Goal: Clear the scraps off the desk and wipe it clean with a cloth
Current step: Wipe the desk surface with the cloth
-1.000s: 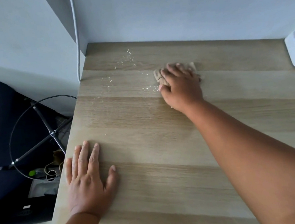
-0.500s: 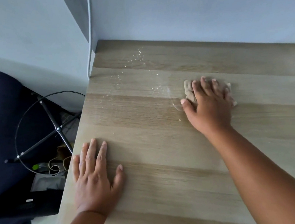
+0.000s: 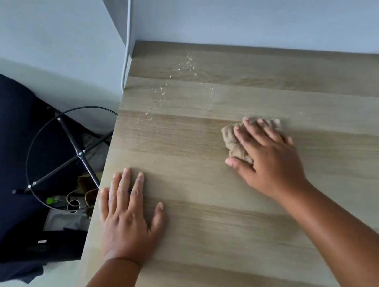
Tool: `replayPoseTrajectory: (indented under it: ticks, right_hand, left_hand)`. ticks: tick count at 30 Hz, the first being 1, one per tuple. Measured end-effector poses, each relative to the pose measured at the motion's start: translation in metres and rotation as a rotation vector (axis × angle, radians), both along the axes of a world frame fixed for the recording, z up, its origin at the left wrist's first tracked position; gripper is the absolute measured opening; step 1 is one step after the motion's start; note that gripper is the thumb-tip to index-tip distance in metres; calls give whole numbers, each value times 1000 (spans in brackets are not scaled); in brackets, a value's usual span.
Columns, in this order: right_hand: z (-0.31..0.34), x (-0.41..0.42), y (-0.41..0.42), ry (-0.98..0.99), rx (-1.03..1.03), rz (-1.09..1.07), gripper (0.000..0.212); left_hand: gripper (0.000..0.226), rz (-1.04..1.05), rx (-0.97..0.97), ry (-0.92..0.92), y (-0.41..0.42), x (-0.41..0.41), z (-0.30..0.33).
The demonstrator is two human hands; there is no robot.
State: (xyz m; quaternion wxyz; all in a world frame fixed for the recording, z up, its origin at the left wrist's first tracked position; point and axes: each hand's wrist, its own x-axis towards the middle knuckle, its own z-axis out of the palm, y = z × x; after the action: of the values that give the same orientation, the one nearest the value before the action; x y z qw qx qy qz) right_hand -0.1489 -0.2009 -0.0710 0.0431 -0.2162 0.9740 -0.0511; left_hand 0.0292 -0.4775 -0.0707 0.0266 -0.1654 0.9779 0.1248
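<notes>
Wiping unfinished: your right hand (image 3: 266, 157) presses the cloth (image 3: 231, 143) mid-frame, fingers flat; left hand (image 3: 127, 213) spread wide on the counter (image 3: 219, 235); crumbs (image 3: 161, 96) remain upper centre.

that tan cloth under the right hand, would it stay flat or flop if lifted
Probably floppy: the cloth lies crumpled in soft folds under the right hand. It looks light, and seems to slide easily on the smooth desk. It could bunch up when pushed.
</notes>
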Motion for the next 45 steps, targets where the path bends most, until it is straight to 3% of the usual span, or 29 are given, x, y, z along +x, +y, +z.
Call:
replayPoseTrajectory:
  ticks: [7, 13, 18, 23, 30, 37, 42, 45]
  right_hand:
    - [-5, -52, -72, -36, 8, -241, 75]
    - [0, -40, -124, -45, -43, 31, 68]
    - [-3, 7, -75, -26, -37, 272, 67]
    - [-4, 8, -37, -23, -24, 132, 65]
    - [-4, -28, -123, -52, -40, -168, 66]
    - [-2, -31, -218, -63, -91, 138, 63]
    - [-5, -12, -168, -54, -58, 416, 63]
    - [-6, -19, -127, -30, -42, 354, 66]
  left_hand:
    - [78, 8, 0, 2, 1, 0, 0]
    - [78, 18, 4, 15, 2, 0, 0]
    - [78, 19, 4, 27, 1, 0, -1]
    - [77, 17, 6, 45, 0, 1, -4]
    - [77, 15, 5, 52, -2, 1, -6]
    - [76, 23, -2, 74, -2, 2, -9]
    - [76, 17, -5, 76, -1, 2, -7]
    - [76, 13, 0, 78, -2, 2, -8]
